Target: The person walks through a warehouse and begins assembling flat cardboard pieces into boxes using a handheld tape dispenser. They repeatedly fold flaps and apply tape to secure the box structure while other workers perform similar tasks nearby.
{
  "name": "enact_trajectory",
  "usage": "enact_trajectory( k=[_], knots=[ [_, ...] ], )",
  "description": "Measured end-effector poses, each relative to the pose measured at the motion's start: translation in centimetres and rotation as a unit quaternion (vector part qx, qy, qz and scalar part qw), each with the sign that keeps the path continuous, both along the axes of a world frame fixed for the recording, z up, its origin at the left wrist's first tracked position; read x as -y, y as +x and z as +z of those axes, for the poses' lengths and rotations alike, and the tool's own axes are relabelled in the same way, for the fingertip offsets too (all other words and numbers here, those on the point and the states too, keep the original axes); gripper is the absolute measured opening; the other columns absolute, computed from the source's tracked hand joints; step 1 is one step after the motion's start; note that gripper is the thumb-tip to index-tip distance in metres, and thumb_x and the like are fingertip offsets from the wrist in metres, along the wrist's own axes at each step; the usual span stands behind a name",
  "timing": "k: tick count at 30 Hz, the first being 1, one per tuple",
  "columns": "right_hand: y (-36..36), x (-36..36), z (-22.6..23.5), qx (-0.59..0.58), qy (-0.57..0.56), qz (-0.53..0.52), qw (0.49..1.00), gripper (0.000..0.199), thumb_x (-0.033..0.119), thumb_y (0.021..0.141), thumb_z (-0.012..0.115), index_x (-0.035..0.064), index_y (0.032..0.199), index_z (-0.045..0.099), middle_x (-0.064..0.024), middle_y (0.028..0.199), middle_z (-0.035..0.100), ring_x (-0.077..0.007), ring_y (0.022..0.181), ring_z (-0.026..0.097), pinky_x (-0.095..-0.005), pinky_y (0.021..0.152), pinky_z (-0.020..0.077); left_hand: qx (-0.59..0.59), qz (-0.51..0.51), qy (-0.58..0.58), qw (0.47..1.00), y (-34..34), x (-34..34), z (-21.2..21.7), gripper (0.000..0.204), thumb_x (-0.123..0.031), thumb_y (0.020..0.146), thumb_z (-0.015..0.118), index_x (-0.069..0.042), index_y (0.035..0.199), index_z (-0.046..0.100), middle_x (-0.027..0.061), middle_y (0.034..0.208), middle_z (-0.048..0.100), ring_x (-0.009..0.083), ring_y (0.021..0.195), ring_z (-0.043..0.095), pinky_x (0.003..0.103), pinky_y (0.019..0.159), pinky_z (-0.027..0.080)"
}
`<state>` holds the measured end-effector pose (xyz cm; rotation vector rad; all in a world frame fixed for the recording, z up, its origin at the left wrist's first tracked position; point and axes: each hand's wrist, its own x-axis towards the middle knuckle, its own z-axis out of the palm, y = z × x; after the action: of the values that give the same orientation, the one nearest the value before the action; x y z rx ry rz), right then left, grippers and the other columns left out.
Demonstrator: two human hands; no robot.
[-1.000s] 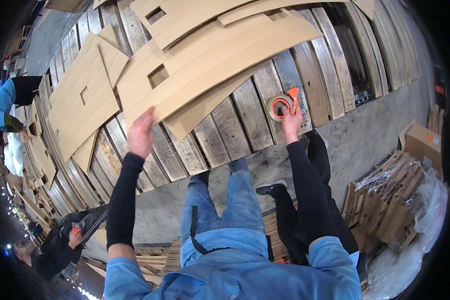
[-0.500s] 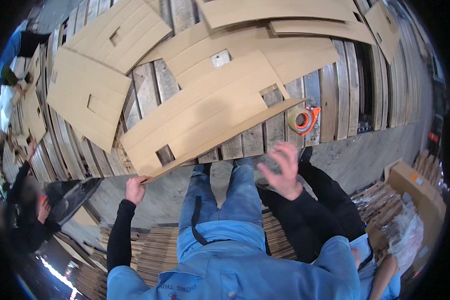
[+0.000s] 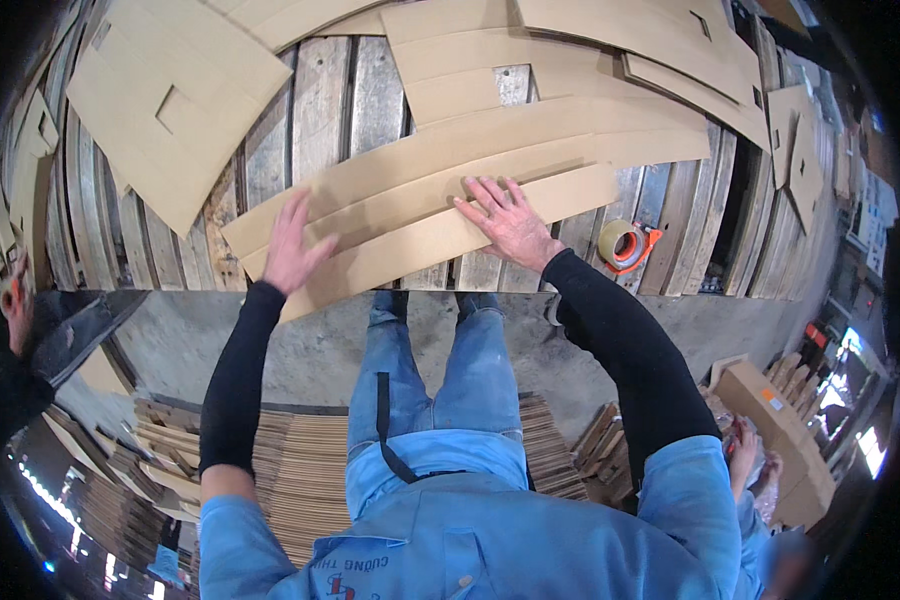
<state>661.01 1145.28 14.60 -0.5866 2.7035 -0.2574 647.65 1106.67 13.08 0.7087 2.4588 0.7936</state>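
Observation:
In front of me, on the slatted wooden pallet table, lies a long cardboard sheet (image 3: 400, 236) with lengthwise creases, its near panel folded over. My left hand (image 3: 298, 246) rests near its left end, fingers spread and thumb apart. On the folded panel toward the right, my right hand (image 3: 510, 222) lies flat with its fingers stretched out, pressing on the board. Neither hand grips anything. To the right of the sheet stands a roll of clear tape in an orange dispenser (image 3: 625, 246), apart from both hands.
A flat cardboard sheet (image 3: 175, 105) with a cut-out lies at the left; more sheets (image 3: 660, 30) overlap at the far side. The table slats (image 3: 320, 95) have gaps. Cardboard stacks (image 3: 295, 470) stand behind me. Another person's hand (image 3: 15, 300) shows at far left.
The sheet's near panel has been folded over, and its cut-outs no longer show. My left hand has let go of the edge; my right hand has come down onto the board.

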Motion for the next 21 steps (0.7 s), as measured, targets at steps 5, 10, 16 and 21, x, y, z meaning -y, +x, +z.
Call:
enact_trajectory(
  k=[5, 10, 16, 21],
  knots=[
    [-1.0, 0.4, -0.8, 0.005, -0.020, -0.001, 1.000, 0.099, 0.035, 0.067, 0.088, 0.0177, 0.153, 0.041, -0.0161, 0.161, 0.030, -0.0365, 0.146, 0.033, -0.0566, 0.120, 0.0256, -0.079, -0.033, -0.177, 0.980, -2.6, -8.1, -0.8, 0.085, -0.061, 0.077, 0.075, 0.003, 0.129, 0.058, 0.0234, 0.142, 0.050, 0.0377, 0.135, 0.046, 0.046, 0.112, 0.039],
    [1.0, -2.1, -2.2, -0.031, -0.020, 0.012, 0.999, 0.080, 0.029, 0.067, 0.086, 0.0144, 0.140, 0.057, -0.0169, 0.157, 0.035, -0.0383, 0.144, 0.034, -0.0586, 0.120, 0.0243, 0.174, -0.153, -0.203, 0.951, -3.5, -9.8, 4.9, 0.085, -0.066, 0.073, 0.076, -0.002, 0.127, 0.062, 0.0220, 0.113, 0.066, 0.0364, 0.109, 0.064, 0.044, 0.097, 0.051],
    [6.9, -3.2, -5.3, -0.057, -0.044, -0.125, 0.990, 0.064, 0.032, 0.070, 0.084, 0.0077, 0.126, 0.066, -0.0178, 0.134, 0.054, -0.0388, 0.131, 0.045, -0.0620, 0.113, 0.0310, 0.012, -0.166, -0.140, 0.976, 7.7, -10.0, 4.2, 0.081, -0.054, 0.062, 0.087, -0.007, 0.123, 0.062, 0.0207, 0.150, 0.039, 0.0418, 0.139, 0.038, 0.062, 0.111, 0.033],
    [10.1, 0.8, -2.8, -0.125, -0.157, -0.199, 0.959, 0.051, 0.023, 0.072, 0.084, 0.0091, 0.119, 0.069, -0.0195, 0.134, 0.055, -0.0404, 0.132, 0.047, -0.0640, 0.115, 0.0296, -0.111, -0.073, -0.119, 0.984, 14.1, -10.1, 0.8, 0.041, -0.032, 0.070, 0.084, -0.015, 0.102, 0.064, 0.0219, 0.152, 0.035, 0.0413, 0.136, 0.036, 0.062, 0.108, 0.029]
  ],
)
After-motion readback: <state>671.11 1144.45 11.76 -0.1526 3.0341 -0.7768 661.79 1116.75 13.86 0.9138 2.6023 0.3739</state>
